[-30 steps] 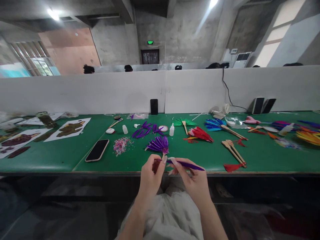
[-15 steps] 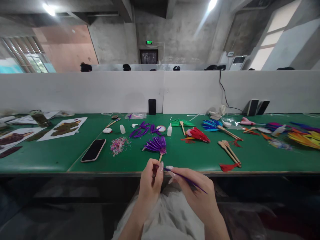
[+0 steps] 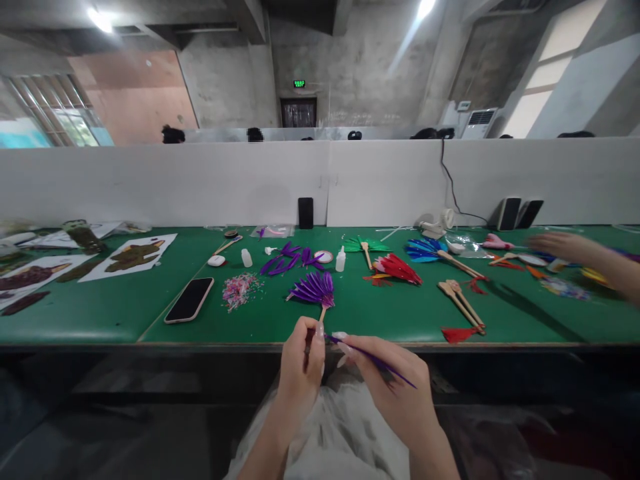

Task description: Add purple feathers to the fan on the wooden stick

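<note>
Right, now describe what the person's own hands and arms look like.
The left hand and right hand are ungloved, with long, pale, glossy nails. The forearms show no sleeves, watch or bracelet. Pale, loose clothing is visible between them.

Long nails point(image 3: 339, 335), pale loose clothing point(image 3: 335, 443)

- Two of the wearer's own in play: one left hand point(image 3: 303, 360), one right hand point(image 3: 393, 377)!
- And there's one co-worker's hand point(image 3: 555, 245), out on the right.
- Just one purple feather point(image 3: 400, 377) in the grip.
- Fans, four here: one purple fan point(image 3: 313, 290), one green fan point(image 3: 365, 245), one red fan point(image 3: 399, 269), one blue fan point(image 3: 424, 251)!
- Phones? Four: one flat phone point(image 3: 190, 300), one upright phone point(image 3: 305, 213), two leaning phones point(image 3: 509, 215) point(image 3: 530, 215).
- Two white bottles point(image 3: 247, 259) point(image 3: 341, 260) near the middle.
- One exit sign point(image 3: 299, 84), two ceiling lights point(image 3: 100, 20) point(image 3: 425, 8).
</note>
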A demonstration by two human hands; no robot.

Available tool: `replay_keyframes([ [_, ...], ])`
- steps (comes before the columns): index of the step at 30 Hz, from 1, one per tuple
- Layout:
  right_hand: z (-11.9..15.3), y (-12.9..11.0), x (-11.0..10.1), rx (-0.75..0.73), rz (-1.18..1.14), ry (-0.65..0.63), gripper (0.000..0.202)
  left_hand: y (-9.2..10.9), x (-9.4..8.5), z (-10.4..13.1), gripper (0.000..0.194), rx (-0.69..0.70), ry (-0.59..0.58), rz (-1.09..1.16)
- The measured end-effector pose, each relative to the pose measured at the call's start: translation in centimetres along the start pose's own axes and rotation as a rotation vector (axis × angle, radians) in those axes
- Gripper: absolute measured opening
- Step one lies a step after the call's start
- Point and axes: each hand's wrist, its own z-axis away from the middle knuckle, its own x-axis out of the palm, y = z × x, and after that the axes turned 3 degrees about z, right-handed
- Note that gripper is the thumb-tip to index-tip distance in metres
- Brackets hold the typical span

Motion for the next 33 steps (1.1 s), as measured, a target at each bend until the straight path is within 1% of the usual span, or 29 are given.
replay_keyframes([
  [6,0.3,0.4,0.1,0.123,-0.118,0.024,0.019,1.4,0.4,0.3,0.034,-0.069,-0.016,0.090],
  [9,0.4,0.6,0.0,0.140,-0.140,-0.001,0.018,1.6,0.6,0.3,0.031,-0.085,-0.015,0.074],
  [13,0.4,0.6,0.1,0.143,-0.144,-0.008,0.017,1.2,0.5,0.1,0.030,-0.097,-0.014,0.063],
  [18,0.4,0.3,0.3,0.142,-0.161,0.002,0.018,0.9,0.4,0.1,0.025,-0.061,-0.017,0.062],
  [22,0.5,0.1,0.4,0.127,-0.158,-0.008,0.018,0.7,0.3,0.1,0.026,-0.048,0.004,0.045],
  [27,0.3,0.0,0.4,0.117,-0.119,-0.007,0.017,0.4,0.1,0.3,0.025,-0.032,-0.027,0.015],
  [33,0.3,-0.1,0.4,0.085,-0.099,0.003,0.016,0.5,0.0,0.2,0.022,-0.011,-0.045,0.002],
])
